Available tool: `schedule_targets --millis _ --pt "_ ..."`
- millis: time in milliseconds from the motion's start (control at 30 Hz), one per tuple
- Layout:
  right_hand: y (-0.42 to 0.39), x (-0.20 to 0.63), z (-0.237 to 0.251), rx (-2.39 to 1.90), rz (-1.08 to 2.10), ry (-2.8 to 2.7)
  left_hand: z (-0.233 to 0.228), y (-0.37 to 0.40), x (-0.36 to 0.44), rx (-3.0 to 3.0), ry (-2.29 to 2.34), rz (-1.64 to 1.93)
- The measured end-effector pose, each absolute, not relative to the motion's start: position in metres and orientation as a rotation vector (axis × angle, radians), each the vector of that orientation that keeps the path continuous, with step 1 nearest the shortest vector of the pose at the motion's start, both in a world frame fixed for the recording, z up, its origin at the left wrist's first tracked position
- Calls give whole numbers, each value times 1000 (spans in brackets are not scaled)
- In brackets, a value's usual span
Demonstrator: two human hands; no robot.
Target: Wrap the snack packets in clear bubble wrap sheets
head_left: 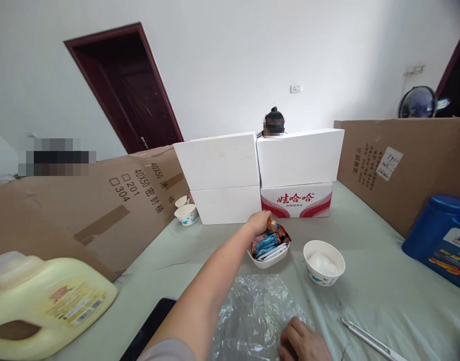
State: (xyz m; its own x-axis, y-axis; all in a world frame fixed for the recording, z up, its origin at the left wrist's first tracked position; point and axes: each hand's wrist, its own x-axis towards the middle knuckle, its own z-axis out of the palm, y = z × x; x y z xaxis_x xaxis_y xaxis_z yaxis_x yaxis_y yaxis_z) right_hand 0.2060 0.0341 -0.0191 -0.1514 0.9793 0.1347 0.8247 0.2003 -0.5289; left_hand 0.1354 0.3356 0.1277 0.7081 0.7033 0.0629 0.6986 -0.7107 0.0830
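My left hand (259, 222) stretches forward over a white oval bowl (272, 262) heaped with small wrapped snacks. Its fingers are closed on a small orange-brown snack packet (271, 225) at the back of the heap. Blue packets (266, 242), red ones and white ones fill the rest of the bowl. Near the bottom edge, my right hand (304, 342) has its fingers curled on the side of a crumpled clear plastic bag (248, 311). To the right of the snacks stands a round paper bowl (323, 265) with something whitish and translucent inside.
A utility knife (371, 340) lies at the lower right, a dark flat device (149, 328) left of my forearm. White boxes (226, 170) wall off the back; cardboard sheets (403, 175) flank the sides. A yellow jug (60, 301) and blue bottle (440, 240) stand outermost. A person (274, 123) sits behind.
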Motion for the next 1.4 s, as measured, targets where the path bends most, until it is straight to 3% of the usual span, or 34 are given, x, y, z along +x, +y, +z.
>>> schedule_targets --millis 233,667,967,1233,1400 --pt "28 202 -1 -1742 496 -2030 120 323 129 2871 1230 216" --pt "24 199 5 -1739 465 -1989 157 319 138 3104 1149 180" --pt "26 201 2 -1731 513 -1989 130 319 152 3089 1070 32" --pt "23 201 5 -1722 493 -1958 147 313 140 2923 1116 346" --pt "23 200 10 -1713 476 -1954 153 247 113 2849 1213 506"
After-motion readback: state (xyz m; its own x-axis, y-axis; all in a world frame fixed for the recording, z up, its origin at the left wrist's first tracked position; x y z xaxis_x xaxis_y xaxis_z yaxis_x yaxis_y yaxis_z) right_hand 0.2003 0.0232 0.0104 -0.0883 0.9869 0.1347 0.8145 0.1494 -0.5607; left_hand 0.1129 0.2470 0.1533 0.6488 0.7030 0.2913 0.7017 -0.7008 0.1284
